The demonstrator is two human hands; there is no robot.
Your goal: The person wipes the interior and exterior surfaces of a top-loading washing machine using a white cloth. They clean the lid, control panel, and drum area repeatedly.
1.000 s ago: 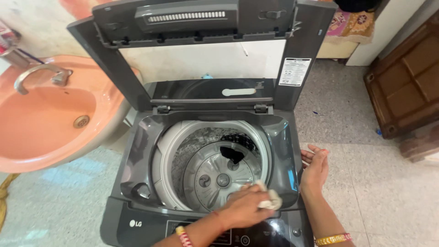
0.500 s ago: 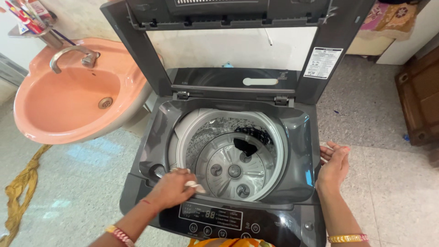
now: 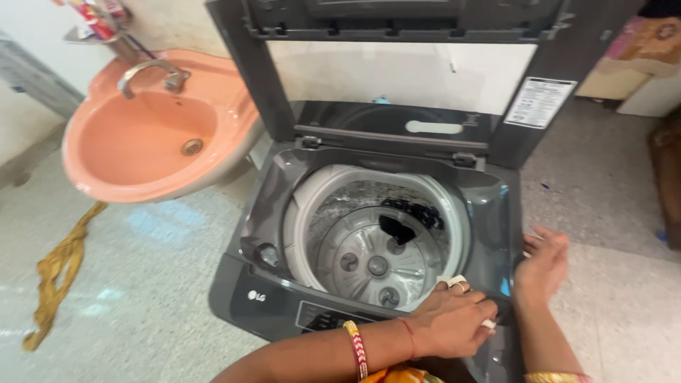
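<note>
Head view: cloth at the front right rim of the open washer

Head camera looks down on a dark grey top-loading washing machine (image 3: 277,213) with its lid (image 3: 397,42) standing upright. We see the left hand (image 3: 450,323) reaching across to the machine's front right corner, fingers curled around a small white cloth (image 3: 454,281) and pressing it on the grey rim just beside the drum opening. The right hand (image 3: 543,266) rests open on the machine's right edge, palm inward, grasping nothing.

In our judgement the main risk is the cloth slipping from that crumpled hold and dropping into the drum (image 3: 376,241), where a dark garment (image 3: 399,228) already lies toward the back. The left forearm also crosses over the control panel (image 3: 319,318) at the machine's front, so a bangle or the wrist could press a button. The raised lid could fall forward if the machine is jolted, with both hands at the rim. To the machine's left, the pink washbasin (image 3: 142,152) stands well apart, as does the yellow cloth (image 3: 60,273) lying on the floor
</note>
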